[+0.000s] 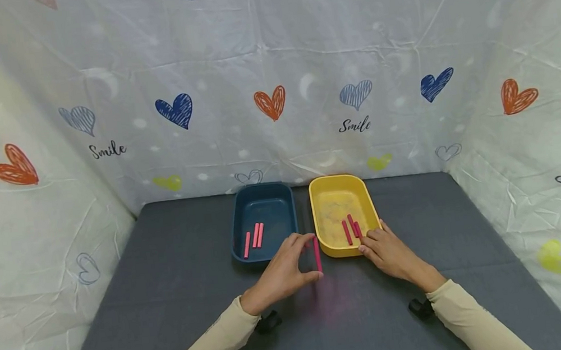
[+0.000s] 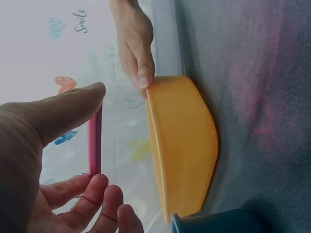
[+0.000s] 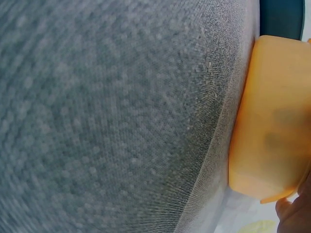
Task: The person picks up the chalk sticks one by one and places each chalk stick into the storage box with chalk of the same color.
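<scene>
My left hand (image 1: 284, 267) holds a slim magenta stick (image 1: 317, 255) by its two ends, thumb at one end and fingertips at the other. The stick is raised above the table, in front of the gap between two trays. In the left wrist view the thumb and fingers span the same stick (image 2: 95, 141). My right hand (image 1: 394, 251) grips the front right corner of a yellow tray (image 1: 336, 251), thumb and fingers at the rim (image 2: 138, 43). Several dark pink sticks (image 1: 347, 232) lie in that tray, close to the right fingers.
A dark blue tray (image 1: 262, 192) stands left of the yellow one, with lighter pink sticks (image 1: 258, 236) inside. Both trays sit on a grey cloth-covered table (image 1: 186, 297). Behind them hangs a pale curtain (image 1: 308, 144) printed with hearts. A pinkish smear (image 1: 330, 300) shows on the cloth.
</scene>
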`<state>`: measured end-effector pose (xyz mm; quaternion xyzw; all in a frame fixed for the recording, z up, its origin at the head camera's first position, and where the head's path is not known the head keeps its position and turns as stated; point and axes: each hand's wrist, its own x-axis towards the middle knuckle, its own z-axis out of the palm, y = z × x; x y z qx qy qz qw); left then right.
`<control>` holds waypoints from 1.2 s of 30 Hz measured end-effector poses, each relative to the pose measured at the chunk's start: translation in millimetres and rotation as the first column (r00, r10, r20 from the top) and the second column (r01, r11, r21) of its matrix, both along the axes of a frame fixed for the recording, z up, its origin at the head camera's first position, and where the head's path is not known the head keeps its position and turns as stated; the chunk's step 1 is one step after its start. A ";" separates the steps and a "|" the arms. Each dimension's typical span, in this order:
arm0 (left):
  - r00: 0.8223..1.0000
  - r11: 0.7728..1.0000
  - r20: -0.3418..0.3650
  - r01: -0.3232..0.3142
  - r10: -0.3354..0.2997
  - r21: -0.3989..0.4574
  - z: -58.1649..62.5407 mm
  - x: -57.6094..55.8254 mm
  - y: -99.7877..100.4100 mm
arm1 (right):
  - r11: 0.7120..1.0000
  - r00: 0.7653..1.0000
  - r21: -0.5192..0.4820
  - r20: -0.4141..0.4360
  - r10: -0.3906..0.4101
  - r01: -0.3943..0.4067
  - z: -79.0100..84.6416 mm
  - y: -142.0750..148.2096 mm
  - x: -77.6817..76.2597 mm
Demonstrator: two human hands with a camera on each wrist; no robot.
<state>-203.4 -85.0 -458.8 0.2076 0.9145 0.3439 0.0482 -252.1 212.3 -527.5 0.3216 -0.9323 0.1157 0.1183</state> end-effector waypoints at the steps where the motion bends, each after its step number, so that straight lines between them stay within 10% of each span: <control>1: 1.000 1.000 0.003 0.000 0.000 0.003 1.0 -1.6 0.7 | 1.000 1.000 0.000 0.000 0.001 -0.001 0.0 0.3 0.1; 36: 0.999 0.989 -0.052 0.007 0.001 0.148 12.5 -70.3 52.3 | 1.000 1.000 0.011 -0.020 0.003 -0.002 1.2 -0.6 0.4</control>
